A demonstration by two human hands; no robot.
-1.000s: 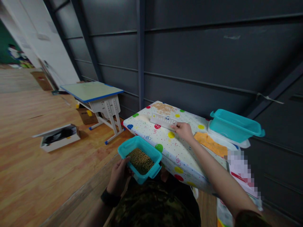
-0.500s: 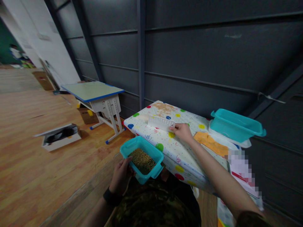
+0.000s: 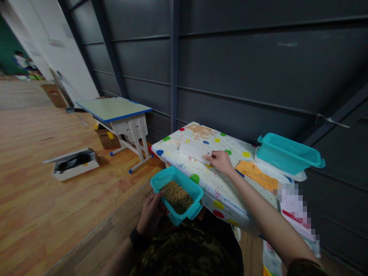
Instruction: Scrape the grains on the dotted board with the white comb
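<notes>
My left hand [image 3: 151,214] grips the near left side of a teal plastic bin [image 3: 196,190], thumb over its rim. Dried beans [image 3: 177,195], tan with a darker greenish patch, lie inside it. The bin hangs at the front edge of the table, above my lap. My right hand [image 3: 219,161] pinches the right end of a white plastic tray with slots or cells [image 3: 194,148], held tilted over the table. Whether the tray touches the cloth I cannot tell. Beyond it, small tan grains [image 3: 199,131] are spread on the patterned tablecloth [image 3: 184,161].
A second teal bin [image 3: 290,155] stands on a white lid at the table's right, beside an orange cloth [image 3: 255,174]. A dark metal wall [image 3: 244,69] runs behind. To the left are a school desk [image 3: 115,108] and an open white box [image 3: 76,166] on the floor.
The white tray has tipped, so its slots show less and a flatter face shows. The bin in my left hand has shifted slightly right in view.
</notes>
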